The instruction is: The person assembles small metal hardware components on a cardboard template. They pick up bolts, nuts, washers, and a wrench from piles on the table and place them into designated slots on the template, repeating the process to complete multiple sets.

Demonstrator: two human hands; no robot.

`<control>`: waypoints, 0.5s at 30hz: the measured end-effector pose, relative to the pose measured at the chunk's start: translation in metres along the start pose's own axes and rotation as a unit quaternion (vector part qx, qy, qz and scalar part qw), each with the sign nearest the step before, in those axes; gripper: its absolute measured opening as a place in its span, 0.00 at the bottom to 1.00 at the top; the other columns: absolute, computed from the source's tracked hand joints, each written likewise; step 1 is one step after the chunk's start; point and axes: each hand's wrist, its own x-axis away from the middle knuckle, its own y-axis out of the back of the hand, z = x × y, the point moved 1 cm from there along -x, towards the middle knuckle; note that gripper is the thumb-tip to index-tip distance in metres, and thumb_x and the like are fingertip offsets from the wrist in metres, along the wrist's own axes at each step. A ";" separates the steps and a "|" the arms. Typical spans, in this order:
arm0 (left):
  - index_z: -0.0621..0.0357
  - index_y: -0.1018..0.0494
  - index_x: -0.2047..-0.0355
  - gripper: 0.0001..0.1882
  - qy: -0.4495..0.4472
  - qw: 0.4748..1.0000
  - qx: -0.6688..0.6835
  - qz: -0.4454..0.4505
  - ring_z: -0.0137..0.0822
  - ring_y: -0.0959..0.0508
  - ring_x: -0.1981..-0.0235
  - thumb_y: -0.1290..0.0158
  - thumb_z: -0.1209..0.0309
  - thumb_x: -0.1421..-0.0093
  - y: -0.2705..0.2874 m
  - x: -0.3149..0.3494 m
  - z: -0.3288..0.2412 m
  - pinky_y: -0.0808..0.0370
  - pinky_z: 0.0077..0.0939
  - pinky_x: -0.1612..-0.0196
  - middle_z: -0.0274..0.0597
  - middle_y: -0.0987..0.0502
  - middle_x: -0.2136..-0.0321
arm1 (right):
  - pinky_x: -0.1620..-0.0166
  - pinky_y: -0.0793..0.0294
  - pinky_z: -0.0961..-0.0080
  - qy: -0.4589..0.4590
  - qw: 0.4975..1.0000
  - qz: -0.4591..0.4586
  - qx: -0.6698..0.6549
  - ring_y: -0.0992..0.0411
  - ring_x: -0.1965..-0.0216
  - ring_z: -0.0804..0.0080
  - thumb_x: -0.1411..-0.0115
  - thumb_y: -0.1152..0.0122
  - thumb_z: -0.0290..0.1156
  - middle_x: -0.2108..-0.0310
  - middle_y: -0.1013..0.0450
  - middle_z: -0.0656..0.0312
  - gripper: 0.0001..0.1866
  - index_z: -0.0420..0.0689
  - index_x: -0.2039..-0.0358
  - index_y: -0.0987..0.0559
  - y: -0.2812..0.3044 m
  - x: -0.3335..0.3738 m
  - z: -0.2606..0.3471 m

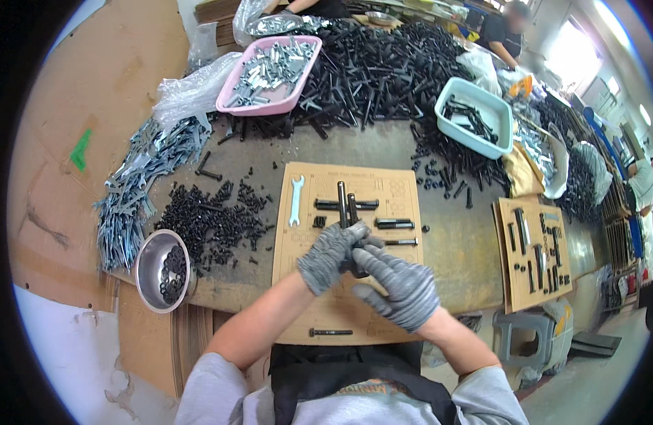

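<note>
Both my hands wear grey knit gloves and meet over a printed cardboard sheet (291, 269). My left hand (325, 259) is closed around long black bolts (342, 202), at least two, whose shafts stick up past the fingers. My right hand (401, 287) presses its fingers against their lower ends, thumb apart; the gloves hide how many there are. On the sheet lie a silver open-ended wrench (296, 200), a black bolt lying crosswise (365, 205), paired black bolts (395, 224), a thinner bolt (404, 242), small black screws (319, 222) and a single bolt (331, 332) near the front edge.
Left: loose black screws (206, 219), a metal bowl (144, 273) of black rings, flat silver parts (128, 191). Behind: a pink tray (259, 110) of silver parts, a heap of black parts (383, 67), a light-blue tray (475, 145). Right: another cardboard sheet (509, 283) with bolts. People stand beyond.
</note>
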 end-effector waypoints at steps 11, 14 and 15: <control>0.68 0.32 0.52 0.27 0.336 0.916 -0.095 0.195 0.34 0.20 0.75 0.47 0.55 0.40 -0.001 0.061 0.014 0.20 0.25 0.70 0.53 0.21 0.69 | 0.74 0.27 0.74 0.248 0.961 0.053 0.110 0.26 0.73 0.70 0.54 0.39 0.31 0.63 0.26 0.63 0.15 0.50 0.62 0.20 0.001 0.035 -0.032; 0.68 0.32 0.52 0.25 0.173 0.953 -0.238 0.065 0.32 0.20 0.71 0.49 0.57 0.39 0.012 0.062 0.009 0.21 0.26 0.67 0.49 0.21 0.67 | 0.72 0.26 0.72 0.228 0.965 0.052 0.116 0.26 0.72 0.68 0.52 0.39 0.32 0.65 0.26 0.61 0.12 0.48 0.65 0.20 -0.007 0.045 -0.045; 0.68 0.32 0.52 0.24 0.114 0.952 -0.283 0.022 0.31 0.20 0.69 0.49 0.58 0.39 0.018 0.062 0.005 0.21 0.27 0.66 0.48 0.22 0.66 | 0.71 0.26 0.71 0.172 0.975 0.081 0.113 0.26 0.71 0.67 0.50 0.41 0.32 0.65 0.26 0.61 0.11 0.47 0.64 0.21 -0.005 0.048 -0.052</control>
